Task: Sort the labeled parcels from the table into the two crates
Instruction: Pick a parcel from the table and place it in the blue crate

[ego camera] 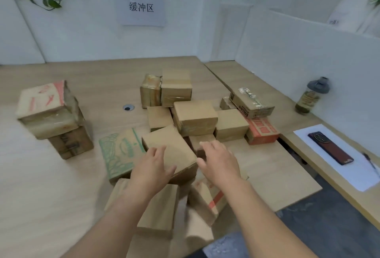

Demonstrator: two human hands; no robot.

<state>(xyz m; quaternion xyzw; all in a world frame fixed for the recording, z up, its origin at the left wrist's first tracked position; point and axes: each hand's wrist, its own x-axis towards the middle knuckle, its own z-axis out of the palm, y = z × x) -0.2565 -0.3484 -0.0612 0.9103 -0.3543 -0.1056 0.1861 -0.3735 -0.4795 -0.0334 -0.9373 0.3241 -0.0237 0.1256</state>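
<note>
Several cardboard parcels lie heaped on the wooden table (pixel 51 175). A plain brown parcel (pixel 174 150) sits tilted at the front of the heap. My left hand (pixel 151 167) rests on its near left side with fingers spread. My right hand (pixel 220 163) hovers just right of it, fingers straight, over a smaller brown parcel (pixel 198 141). A green-printed parcel (pixel 118 155) lies to the left of the plain one. More brown parcels (pixel 195 118) fill the middle, with a red-printed one (pixel 262 132) at the right. No crates are in view.
A stack of two boxes (pixel 53 118) stands at the left. Under my forearms lie more parcels (pixel 162 204) at the table's near edge. On the right side desk are a bottle (pixel 311 95), a phone (pixel 330 147) on white paper and a pen (pixel 370 161).
</note>
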